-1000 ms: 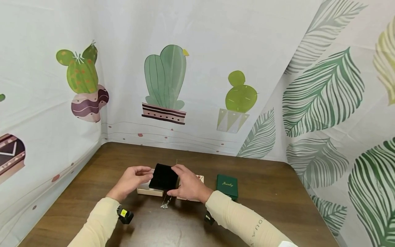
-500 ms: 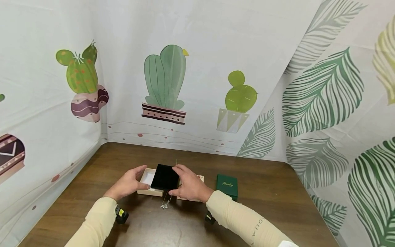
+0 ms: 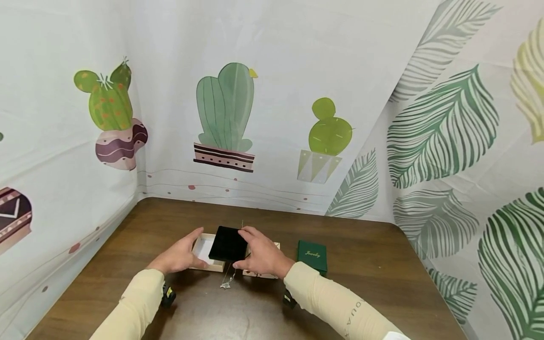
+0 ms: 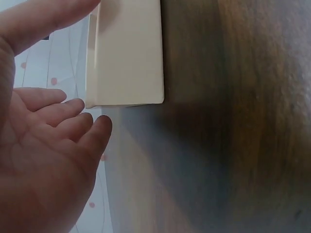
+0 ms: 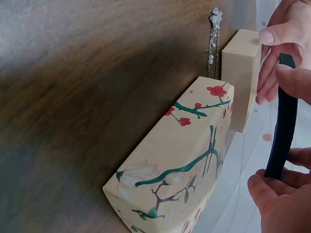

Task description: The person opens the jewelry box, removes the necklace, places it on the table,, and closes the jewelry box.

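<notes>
My right hand point(image 3: 267, 254) pinches a black velvety pad point(image 3: 228, 243) by its right side, thumb at the near edge and fingers at the far one. The pad hangs tilted above a cream open box point(image 3: 214, 267) with a white inside, partly covering it. Around the box's left end is my left hand point(image 3: 178, 253), thumb by the near edge and fingers toward the far side; in the left wrist view its fingers point(image 4: 97, 133) look loosely extended beside the box. A silver necklace point(image 3: 225, 285) with a pendant lies in front of the box, its chain running back under the pad.
Right of the cream box stands a floral-printed box part point(image 5: 180, 145), mostly behind my right hand in the head view. Farther right lies a green box point(image 3: 312, 255) marked "Jewelry". A printed cloth wall point(image 3: 280, 189) borders the brown table point(image 3: 348, 293) at the back.
My left hand has come away from the pad's left edge and spread about the cream box's left end. The pad, in my right hand, has shifted slightly right, baring more of the box's inside.
</notes>
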Motion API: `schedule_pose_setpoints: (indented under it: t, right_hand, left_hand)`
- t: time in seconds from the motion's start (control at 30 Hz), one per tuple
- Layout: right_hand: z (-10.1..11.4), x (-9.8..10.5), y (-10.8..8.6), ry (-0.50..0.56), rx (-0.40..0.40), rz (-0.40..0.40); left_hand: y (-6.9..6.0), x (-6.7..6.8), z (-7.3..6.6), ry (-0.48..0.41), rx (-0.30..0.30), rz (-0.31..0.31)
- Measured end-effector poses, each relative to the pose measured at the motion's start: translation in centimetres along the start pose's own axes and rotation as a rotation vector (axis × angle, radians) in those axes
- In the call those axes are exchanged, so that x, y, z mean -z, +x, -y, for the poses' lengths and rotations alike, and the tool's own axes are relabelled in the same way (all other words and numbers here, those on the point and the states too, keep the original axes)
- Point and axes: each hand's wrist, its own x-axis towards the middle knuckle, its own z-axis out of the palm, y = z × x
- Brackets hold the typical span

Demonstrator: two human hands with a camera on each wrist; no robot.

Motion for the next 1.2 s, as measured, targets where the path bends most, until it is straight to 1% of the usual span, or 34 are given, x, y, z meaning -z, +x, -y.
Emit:
schedule_pose_setpoints:
  t: [0.17, 0.43, 0.73, 0.93, 1.03, 1.2]
  right_hand:
    - [0.0, -0.1, 0.1, -0.014, -0.009, 0.006]
    - [0.2, -0.2, 0.2, -0.047, -0.005, 0.019]
    - [0.2, -0.6, 0.6, -0.052, 0.006, 0.035]
    - [0.3, -0.9, 0.8, -0.047, 0.010, 0.044]
    - [0.5, -1.0, 0.9, -0.063, 0.021, 0.038]
    - [0.8, -1.2, 1.3, -0.096, 0.039, 0.027]
  left_hand:
    - [0.1, -0.3, 0.0, 0.000, 0.010, 0.001]
    - [0.2, -0.6, 0.1, -0.014, 0.008, 0.004]
    - [0.4, -0.6, 0.6, 0.003, -0.021, -0.005]
    - [0.4, -0.4, 0.7, 0.010, -0.011, 0.003]
    - [0.5, -0.4, 0.8, 0.009, -0.010, 0.007]
    - [0.6, -0.6, 1.2, 0.012, -0.010, -0.002]
